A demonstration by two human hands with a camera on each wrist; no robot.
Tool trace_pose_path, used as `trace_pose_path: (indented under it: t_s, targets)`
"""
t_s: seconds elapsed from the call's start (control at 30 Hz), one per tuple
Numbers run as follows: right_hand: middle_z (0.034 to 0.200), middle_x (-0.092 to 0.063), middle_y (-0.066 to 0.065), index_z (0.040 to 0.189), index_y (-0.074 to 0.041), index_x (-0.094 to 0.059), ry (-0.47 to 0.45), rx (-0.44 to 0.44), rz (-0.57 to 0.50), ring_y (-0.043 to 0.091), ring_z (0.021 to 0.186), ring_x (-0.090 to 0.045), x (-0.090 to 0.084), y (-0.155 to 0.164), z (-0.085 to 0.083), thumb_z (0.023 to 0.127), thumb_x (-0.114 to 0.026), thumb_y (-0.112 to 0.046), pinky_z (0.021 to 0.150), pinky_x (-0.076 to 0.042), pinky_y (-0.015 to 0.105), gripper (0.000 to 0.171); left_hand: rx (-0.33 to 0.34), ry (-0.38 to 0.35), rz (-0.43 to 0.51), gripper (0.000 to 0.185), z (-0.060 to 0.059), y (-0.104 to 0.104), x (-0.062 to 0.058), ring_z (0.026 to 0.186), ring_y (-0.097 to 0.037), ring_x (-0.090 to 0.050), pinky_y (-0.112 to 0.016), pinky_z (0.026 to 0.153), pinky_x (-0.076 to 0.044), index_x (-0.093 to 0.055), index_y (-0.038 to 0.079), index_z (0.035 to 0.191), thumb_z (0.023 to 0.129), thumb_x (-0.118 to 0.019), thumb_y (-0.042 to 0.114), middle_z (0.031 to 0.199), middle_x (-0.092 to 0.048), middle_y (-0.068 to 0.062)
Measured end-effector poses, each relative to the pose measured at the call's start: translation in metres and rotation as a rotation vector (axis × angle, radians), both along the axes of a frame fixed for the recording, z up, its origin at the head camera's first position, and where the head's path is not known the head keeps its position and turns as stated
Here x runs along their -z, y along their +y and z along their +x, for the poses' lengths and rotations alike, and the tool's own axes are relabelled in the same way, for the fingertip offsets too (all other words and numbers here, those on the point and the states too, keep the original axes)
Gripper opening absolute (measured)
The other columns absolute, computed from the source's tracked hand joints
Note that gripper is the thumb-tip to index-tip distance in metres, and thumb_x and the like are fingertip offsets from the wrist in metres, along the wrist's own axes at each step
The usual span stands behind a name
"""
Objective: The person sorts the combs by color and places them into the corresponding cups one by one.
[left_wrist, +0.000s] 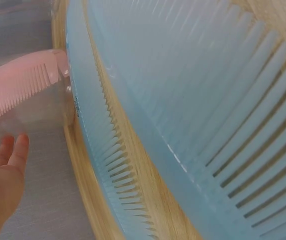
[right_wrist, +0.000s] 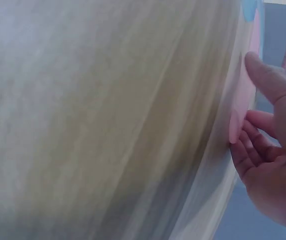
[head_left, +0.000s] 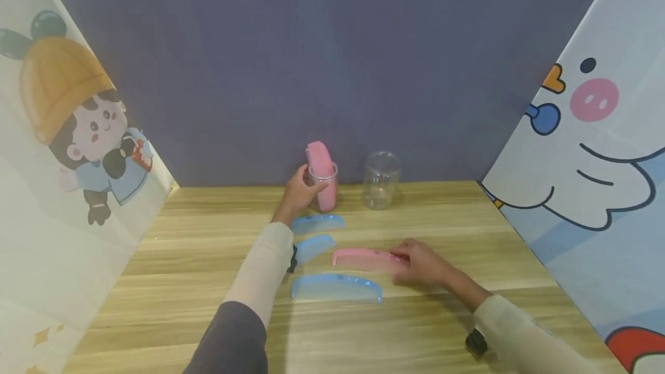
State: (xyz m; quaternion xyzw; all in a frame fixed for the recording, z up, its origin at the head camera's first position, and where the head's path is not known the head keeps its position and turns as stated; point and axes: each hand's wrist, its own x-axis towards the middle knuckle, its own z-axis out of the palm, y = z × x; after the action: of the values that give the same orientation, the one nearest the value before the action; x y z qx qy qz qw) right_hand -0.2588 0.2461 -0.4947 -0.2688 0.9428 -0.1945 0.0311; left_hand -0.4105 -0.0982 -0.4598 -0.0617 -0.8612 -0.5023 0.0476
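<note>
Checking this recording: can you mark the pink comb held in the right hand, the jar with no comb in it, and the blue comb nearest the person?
Pink comb [head_left: 366, 258]: head view, mid-length, just below the spine.
Empty jar [head_left: 381, 182]: head view, clear front wall.
Nearest blue comb [head_left: 336, 286]: head view, mid-length, upper teeth.

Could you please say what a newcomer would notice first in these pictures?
Probably a clear jar at the back, held by the left hand, with at least one pink comb jutting out. Nearer, the right hand holds another pink comb beside three blue combs. Large cartoon figures flank the scene.
</note>
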Motion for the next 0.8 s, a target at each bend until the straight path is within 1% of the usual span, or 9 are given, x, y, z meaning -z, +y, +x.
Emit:
trace_pose_path:
  t_s: [0.1,0.23,0.33,0.57,0.67,0.8]
  targets:
    - [0.111,-0.067,0.006,0.126,-0.003,-0.071,-0.013,0.012,0.007,0.012,0.091,-0.057,0.0007,-0.0014,0.0021,0.072,-0.088,-0.031,0.073,-0.049,0.023,0.063,-0.002,-0.005,-0.009,0.090,-0.0006,0.0008,0.0010,0.137,-0.033,-0.052,-0.051,0.113,-0.046,-0.034,0.014,0.157,0.087,-0.076,0.053,0.153,-0.050,-0.015]
    - [0.112,-0.067,0.008,0.126,-0.002,-0.070,-0.008,0.020,0.029,0.014,0.095,-0.059,-0.0011,-0.0002,0.0033,0.071,-0.089,-0.029,0.079,-0.053,0.028,0.064,0.006,-0.001,-0.004,0.090,0.0005,0.0019,0.0009,0.138,-0.033,-0.051,-0.050,0.115,-0.046,-0.033,0.013,0.158,0.088,-0.076,0.051,0.154,-0.049,-0.015]
    - [0.109,-0.068,0.007,0.126,-0.001,-0.070,0.001,0.025,0.043,0.013,0.094,-0.059,-0.0021,0.0007,0.0030,0.072,-0.089,-0.028,0.080,-0.055,0.030,0.063,0.005,0.003,0.002,0.090,0.0020,0.0020,-0.0003,0.139,-0.033,-0.051,-0.050,0.115,-0.045,-0.034,0.012,0.157,0.088,-0.076,0.050,0.155,-0.048,-0.016]
    - [0.092,-0.066,-0.001,0.120,-0.002,-0.072,-0.006,0.020,0.001,0.007,0.079,-0.054,-0.0026,-0.0017,-0.0010,0.073,-0.088,-0.023,0.067,-0.049,0.020,0.054,0.000,0.025,0.014,0.089,0.0031,0.0003,-0.0040,0.137,-0.035,-0.052,-0.052,0.114,-0.046,-0.035,0.012,0.157,0.088,-0.076,0.050,0.153,-0.050,-0.017]
    - [0.091,-0.065,-0.001,0.119,-0.002,-0.073,0.002,0.021,-0.002,0.007,0.077,-0.053,-0.0033,-0.0018,-0.0003,0.073,-0.086,-0.022,0.066,-0.048,0.019,0.052,0.005,0.024,0.018,0.090,0.0029,0.0001,-0.0044,0.136,-0.034,-0.052,-0.051,0.114,-0.046,-0.034,0.011,0.157,0.088,-0.075,0.050,0.152,-0.050,-0.017]
    - [0.095,-0.067,0.000,0.118,-0.004,-0.074,0.064,0.018,0.034,0.007,0.079,-0.053,-0.0040,-0.0008,0.0014,0.072,-0.085,-0.023,0.066,-0.048,0.019,0.050,0.009,0.018,0.018,0.090,0.0028,0.0003,-0.0021,0.137,-0.034,-0.052,-0.051,0.114,-0.045,-0.034,0.011,0.157,0.088,-0.075,0.051,0.153,-0.050,-0.017]
